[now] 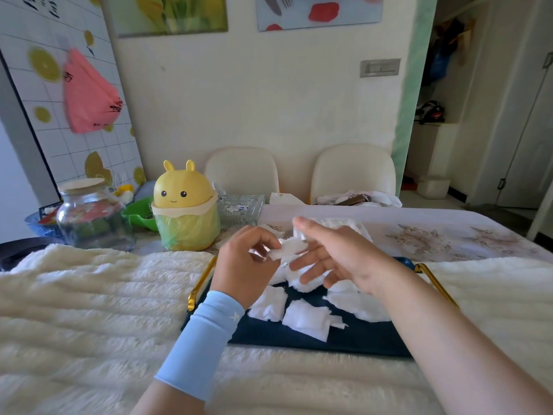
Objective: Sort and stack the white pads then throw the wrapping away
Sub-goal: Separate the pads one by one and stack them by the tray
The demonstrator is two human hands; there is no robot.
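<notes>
White pad (288,248) pinched in your left hand (248,259), right hand (338,256) open; square edges before stacking on tray (359,339).

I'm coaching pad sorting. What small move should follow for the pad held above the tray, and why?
Probably lay the white square cotton pad that the left hand pinches onto one loose pad on the dark blue gold-handled tray, starting a stack: pads there lie scattered, and the open right hand is free to square it.
</notes>
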